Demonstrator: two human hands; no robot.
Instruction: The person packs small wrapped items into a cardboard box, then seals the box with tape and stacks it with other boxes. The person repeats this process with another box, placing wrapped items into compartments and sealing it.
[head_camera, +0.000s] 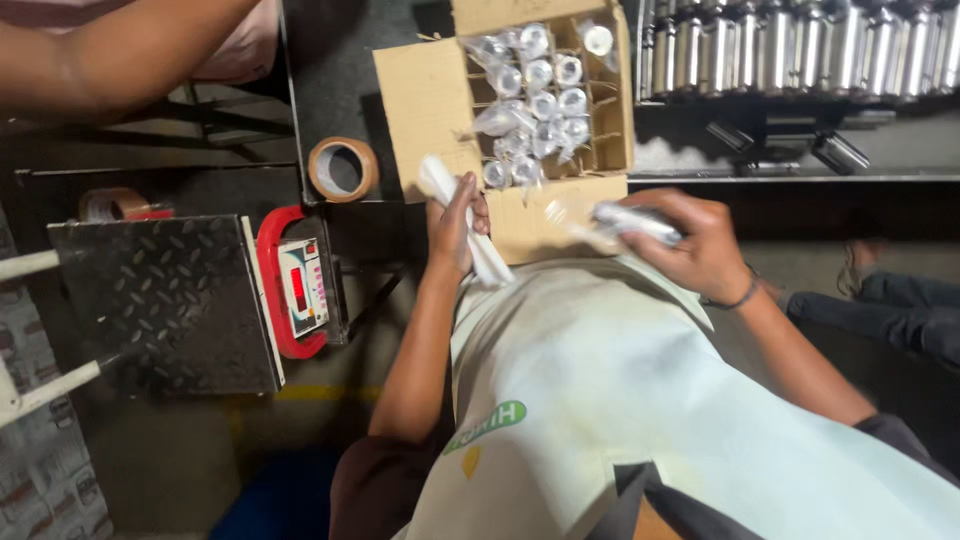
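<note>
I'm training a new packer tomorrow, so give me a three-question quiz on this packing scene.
1. True or false: the cardboard box with dividers already holds wrapped metal parts.
2. Which hand grips the bundle of clear plastic bags? A) left hand B) right hand C) neither
3. Fill in: the roll of brown tape lies between the box and the ______ with the red-framed display.

Key
1. True: many cells are filled, some at the near and right side look empty.
2. A; the right hand holds a wrapped metal part.
3. Weighing scale.
</note>
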